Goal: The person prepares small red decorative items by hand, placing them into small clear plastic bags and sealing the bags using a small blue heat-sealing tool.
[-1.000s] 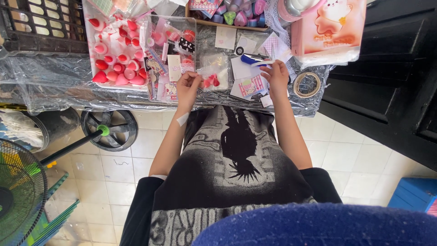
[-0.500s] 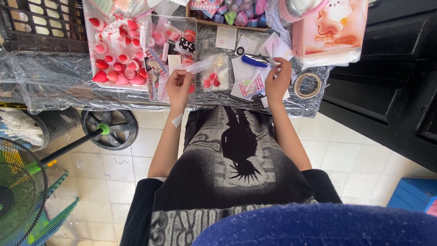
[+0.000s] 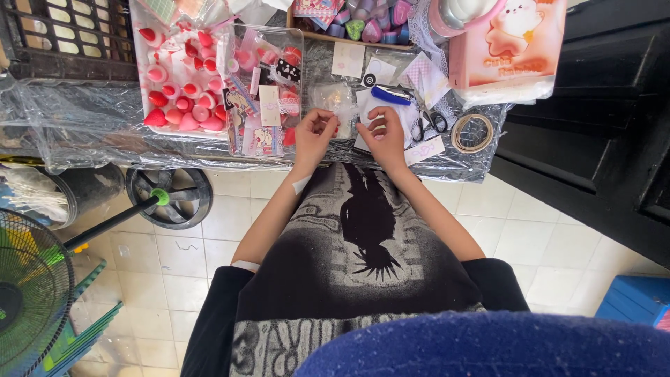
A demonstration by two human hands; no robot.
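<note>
A: Nearest to us is a blue blur along the bottom edge; we can't make out what it is. Above it we see the dark printed shirt (image 3: 363,265) and both forearms reaching up to the tabletop (image 3: 91,132), which is wrapped in crinkled clear plastic.

B: And the hands? We see the left hand (image 3: 315,134) and the right hand (image 3: 382,136) close together at the tabletop's near edge, fingers curled inward toward each other.

A: Between them sits a small clear bag (image 3: 336,103), just past the fingertips. We think both hands pinch its near edge, but the plastic is so transparent that we can't tell how firm either grip is, or what the bag holds.

B: The knuckles hide the fingertips from us anyway. Just beyond the right hand we see a blue pen (image 3: 391,95) on white paper cards, and scissors (image 3: 427,126) beside a roll of tape (image 3: 472,132).

A: To the left, a clear box (image 3: 269,91) of pink-and-red trinkets, then a white tray (image 3: 139,77) of red and pink cone shapes.

B: Farthest off, a pink box (image 3: 516,49) with a cartoon animal, cut off by the top edge, as is a tray of small coloured pieces beside it.
</note>
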